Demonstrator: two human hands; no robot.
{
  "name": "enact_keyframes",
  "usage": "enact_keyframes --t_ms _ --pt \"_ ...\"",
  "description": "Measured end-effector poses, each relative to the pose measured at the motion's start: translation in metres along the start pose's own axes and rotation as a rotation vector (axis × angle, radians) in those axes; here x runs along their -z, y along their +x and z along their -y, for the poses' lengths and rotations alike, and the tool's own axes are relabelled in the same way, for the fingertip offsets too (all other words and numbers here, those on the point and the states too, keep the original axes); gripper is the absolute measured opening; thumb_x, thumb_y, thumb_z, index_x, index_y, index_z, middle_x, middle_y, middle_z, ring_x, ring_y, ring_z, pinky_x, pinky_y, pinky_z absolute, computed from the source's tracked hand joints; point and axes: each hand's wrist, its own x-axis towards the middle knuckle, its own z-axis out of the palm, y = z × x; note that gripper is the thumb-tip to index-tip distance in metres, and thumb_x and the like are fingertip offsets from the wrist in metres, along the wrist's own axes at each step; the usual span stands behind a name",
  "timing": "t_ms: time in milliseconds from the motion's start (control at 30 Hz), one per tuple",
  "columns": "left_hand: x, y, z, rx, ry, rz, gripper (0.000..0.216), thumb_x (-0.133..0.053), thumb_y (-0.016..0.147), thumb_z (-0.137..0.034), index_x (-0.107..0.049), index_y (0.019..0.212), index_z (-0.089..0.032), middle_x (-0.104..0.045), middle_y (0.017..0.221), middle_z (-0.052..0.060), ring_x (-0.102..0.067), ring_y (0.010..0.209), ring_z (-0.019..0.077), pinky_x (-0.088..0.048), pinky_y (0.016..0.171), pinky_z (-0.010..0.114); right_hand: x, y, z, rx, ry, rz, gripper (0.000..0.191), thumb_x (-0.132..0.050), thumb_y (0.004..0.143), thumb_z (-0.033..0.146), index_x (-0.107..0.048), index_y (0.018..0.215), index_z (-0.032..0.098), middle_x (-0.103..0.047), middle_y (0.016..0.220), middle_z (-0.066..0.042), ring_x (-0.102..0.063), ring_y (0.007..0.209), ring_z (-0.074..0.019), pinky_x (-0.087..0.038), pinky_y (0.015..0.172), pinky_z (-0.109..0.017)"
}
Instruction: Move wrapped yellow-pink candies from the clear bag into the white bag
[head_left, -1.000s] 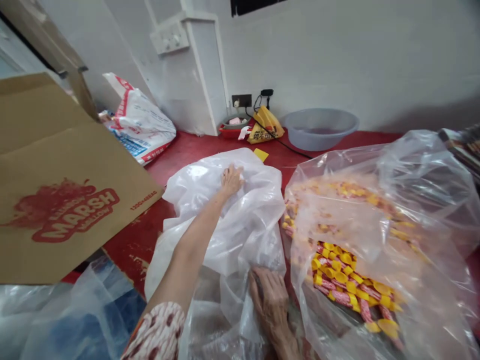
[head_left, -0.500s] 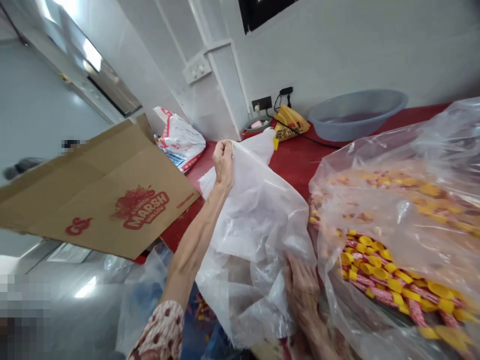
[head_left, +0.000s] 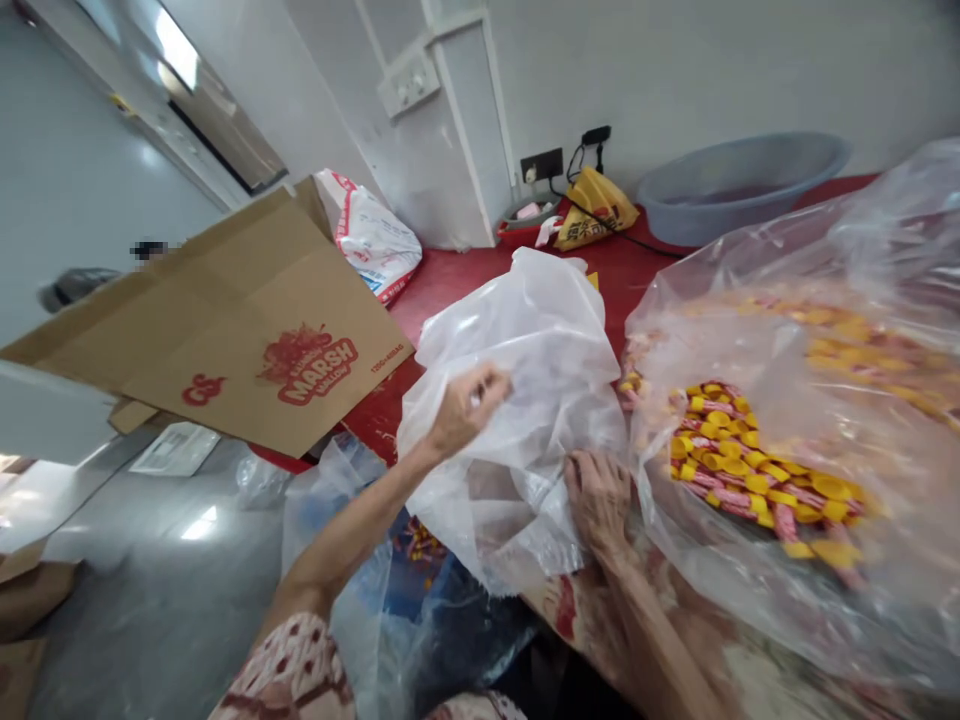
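Observation:
A translucent white plastic bag (head_left: 517, 440) lies crumpled on the red tabletop in front of me, its far end slumped back toward the wall. Over the middle of it is my left hand (head_left: 469, 405), blurred, with thumb and fingers curled together in a pinch. Whether any plastic is caught between them, I cannot make out. My right hand (head_left: 600, 495) rests on the bag's near right side, its fingers bent over and closed on the plastic. Close by on the right, a big clear bag (head_left: 712, 620) holds many pink-wrapped pieces with yellow ends (head_left: 735, 450).
A cardboard box (head_left: 247, 330) printed "Marsh Mallow" stands at the left. Farther back are a white-and-red sack (head_left: 375, 240), a yellow packet (head_left: 596, 210), a cable and a blue-grey basin (head_left: 742, 185). Below the table edge hangs a bluish clear bag (head_left: 352, 570) with similar pieces.
My left hand has come down and nearer to me from the bag's raised upper edge. The bag's top has sunk back onto the table. My right hand's fingers are more bent.

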Motion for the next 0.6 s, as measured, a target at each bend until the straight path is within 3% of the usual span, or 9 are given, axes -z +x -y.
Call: enact_keyframes --t_ms 67,100,133,200,267,367,467,600 --pt "-0.011 -0.041 0.017 0.091 0.052 0.417 0.025 -0.058 0.1 -0.027 -0.066 0.077 -0.02 -0.067 0.071 -0.001 -0.061 0.067 0.0145 -0.048 0.067 0.026 0.003 0.001 -0.005 -0.1 0.053 -0.082 0.037 -0.04 0.117 0.035 -0.07 0.1 0.02 -0.075 0.1 -0.011 -0.067 0.095 -0.0247 -0.047 0.089 -0.037" --pt "-0.017 -0.054 0.029 0.131 0.131 0.519 0.023 -0.06 0.096 -0.024 -0.066 0.074 -0.021 -0.067 0.069 -0.001 -0.062 0.065 0.0151 -0.049 0.066 0.026 0.006 0.002 -0.008 -0.163 0.084 -0.128 0.037 -0.04 0.117 0.038 -0.069 0.102 0.02 -0.075 0.101 -0.012 -0.067 0.096 -0.0256 -0.049 0.09 -0.038" --pt "-0.022 -0.059 0.043 0.166 0.237 0.539 0.022 -0.061 0.094 -0.021 -0.066 0.073 -0.021 -0.069 0.07 0.0 -0.064 0.067 0.0167 -0.051 0.068 0.027 0.009 0.004 -0.011 -0.228 0.115 -0.166 0.038 -0.04 0.117 0.042 -0.068 0.102 0.021 -0.074 0.101 -0.012 -0.067 0.096 -0.0263 -0.051 0.09 -0.039" --pt "-0.028 -0.048 0.072 0.22 0.445 0.421 0.019 -0.06 0.094 -0.017 -0.071 0.08 -0.022 -0.075 0.081 0.004 -0.072 0.08 0.0222 -0.058 0.079 0.032 0.015 0.009 -0.014 -0.342 0.167 -0.202 0.039 -0.042 0.116 0.049 -0.065 0.102 0.022 -0.073 0.1 -0.012 -0.068 0.095 -0.0269 -0.053 0.088 -0.04" --pt "-0.03 -0.014 0.097 0.252 0.542 0.301 0.022 -0.056 0.099 -0.014 -0.076 0.096 -0.021 -0.081 0.098 0.009 -0.075 0.1 0.027 -0.06 0.097 0.039 0.019 0.014 -0.013 -0.403 0.197 -0.19 0.041 -0.042 0.115 0.054 -0.064 0.101 0.022 -0.073 0.102 -0.012 -0.068 0.096 -0.027 -0.055 0.089 -0.041" --pt "-0.033 0.056 0.124 0.243 0.544 0.251 0.027 -0.058 0.102 -0.012 -0.074 0.123 -0.015 -0.078 0.133 0.014 -0.068 0.128 0.0262 -0.049 0.122 0.045 0.014 0.02 -0.006 -0.423 0.194 -0.144 0.044 -0.037 0.116 0.055 -0.064 0.105 0.021 -0.072 0.107 -0.015 -0.068 0.102 -0.0288 -0.056 0.096 -0.045" --pt "-0.047 0.109 0.14 0.258 0.539 0.225 0.036 -0.063 0.102 -0.01 -0.069 0.137 -0.008 -0.067 0.155 0.018 -0.056 0.148 0.0267 -0.034 0.135 0.049 0.003 0.02 -0.001 -0.363 0.147 -0.058 0.05 -0.036 0.115 0.057 -0.065 0.126 0.017 -0.071 0.122 -0.021 -0.066 0.117 -0.0334 -0.055 0.105 -0.052" --pt "-0.073 0.123 0.151 0.235 0.588 0.244 0.039 -0.07 0.099 -0.014 -0.072 0.138 -0.012 -0.066 0.159 0.014 -0.05 0.155 0.0287 -0.031 0.138 0.047 -0.014 0.023 -0.001 -0.241 -0.078 0.126 0.056 -0.045 0.111 0.048 -0.058 0.15 0.01 -0.058 0.153 -0.029 -0.055 0.138 -0.0418 -0.047 0.116 -0.061"
